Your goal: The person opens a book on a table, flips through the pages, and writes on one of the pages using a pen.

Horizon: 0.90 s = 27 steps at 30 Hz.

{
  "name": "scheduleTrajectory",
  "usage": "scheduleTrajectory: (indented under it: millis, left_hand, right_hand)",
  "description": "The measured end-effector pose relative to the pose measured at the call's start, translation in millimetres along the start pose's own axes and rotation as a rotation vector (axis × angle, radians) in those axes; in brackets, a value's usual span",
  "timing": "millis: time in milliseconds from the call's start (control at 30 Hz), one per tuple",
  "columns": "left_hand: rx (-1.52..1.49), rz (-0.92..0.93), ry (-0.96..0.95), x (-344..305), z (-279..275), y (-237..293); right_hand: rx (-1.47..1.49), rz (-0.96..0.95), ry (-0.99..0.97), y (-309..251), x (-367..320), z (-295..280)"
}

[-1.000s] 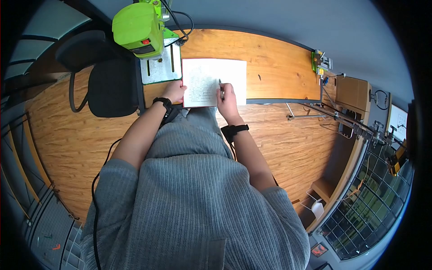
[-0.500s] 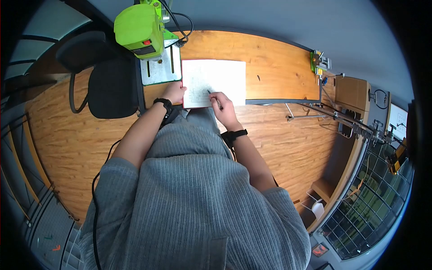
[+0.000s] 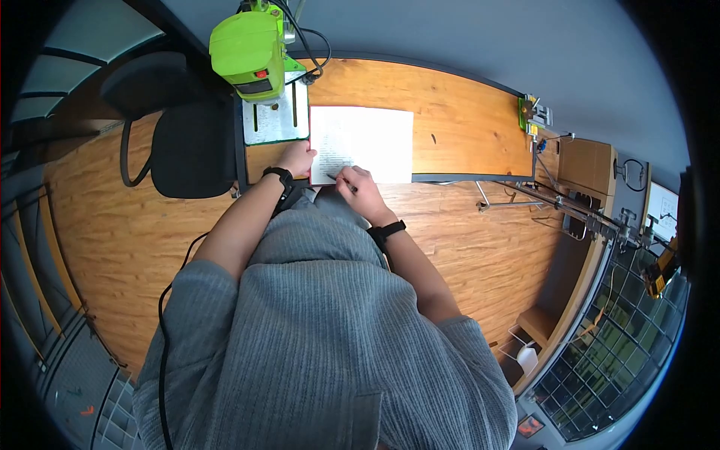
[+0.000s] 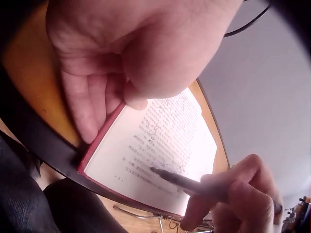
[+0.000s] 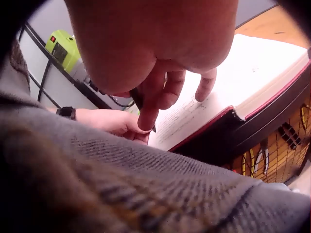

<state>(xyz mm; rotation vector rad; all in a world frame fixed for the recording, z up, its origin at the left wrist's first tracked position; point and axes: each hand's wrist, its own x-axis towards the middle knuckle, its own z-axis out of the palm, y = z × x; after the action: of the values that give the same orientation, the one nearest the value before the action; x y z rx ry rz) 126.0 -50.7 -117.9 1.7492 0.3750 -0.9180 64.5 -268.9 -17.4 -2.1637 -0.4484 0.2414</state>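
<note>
An open book [image 3: 390, 146] with a red cover lies on the wooden table at its near edge. My left hand [image 3: 298, 159] holds the book's left edge, thumb on the page margin and fingers along the red cover. In my right hand [image 3: 361, 193] is a dark pen [image 4: 177, 181], gripped between thumb and fingers. Its tip is close over the last printed lines of the left page [image 4: 121, 148], near the bottom. Thin handwritten strokes run across the print higher up that page. The right page is bright, with little print discernible.
A green drill press [image 3: 247, 56] with a slotted metal base [image 3: 276, 120] stands left of the book. A small vise [image 3: 534, 114] sits at the table's right end. A black chair [image 3: 191, 146] is at the left, a cardboard box [image 3: 585, 161] at the right.
My right hand has moved left and towards me with the pen, from near the book's middle fold to the lower part of the left page. My left hand stays at the book's edge.
</note>
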Motion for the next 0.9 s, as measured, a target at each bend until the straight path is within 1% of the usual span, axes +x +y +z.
scheduleTrajectory:
  millis: [100,200,267,400,500,567,633,700,800,867,900]
  left_hand:
    - [0.005,0.015,0.005,1.0,-0.3,-1.2]
    - [-0.016,0.025,0.008,0.5,1.0,-3.0]
    - [-0.035,0.025,0.006,1.5,1.8,-4.3]
    - [-0.046,0.012,0.003,3.3,0.4,-4.7]
    - [-0.028,0.010,0.027,2.1,2.1,-4.4]
    - [-0.030,0.007,0.039,0.4,1.5,-2.1]
    - [0.027,0.010,-0.005,3.4,-0.4,-3.0]
    - [0.018,0.014,0.001,1.8,-0.1,-2.3]
    - [0.016,0.019,0.010,-2.3,-1.2,1.9]
    - [0.024,0.021,0.011,-3.7,-2.4,4.3]
    - [0.037,0.021,0.015,-3.5,-2.4,4.1]
  right_hand:
    - [0.071,0.025,-0.049,-5.6,3.8,4.2]
    - [0.049,0.008,-0.075,-6.8,3.3,7.0]
    - [-0.047,-0.035,-0.094,-2.1,2.3,10.4]
    - [-0.033,-0.006,-0.123,-5.3,4.4,7.7]
    - [-0.007,0.041,-0.095,-5.6,5.2,7.2]
    - [-0.032,-0.013,-0.101,-4.0,6.2,8.4]
    - [-0.031,-0.011,-0.094,-6.5,5.5,8.1]
    - [-0.029,-0.013,-0.089,-8.2,5.7,7.5]
    - [-0.060,0.017,-0.079,-9.4,4.5,8.4]
    - [-0.037,0.089,-0.020,-8.6,3.1,8.1]
    - [-0.037,0.090,-0.022,-7.8,2.9,8.1]
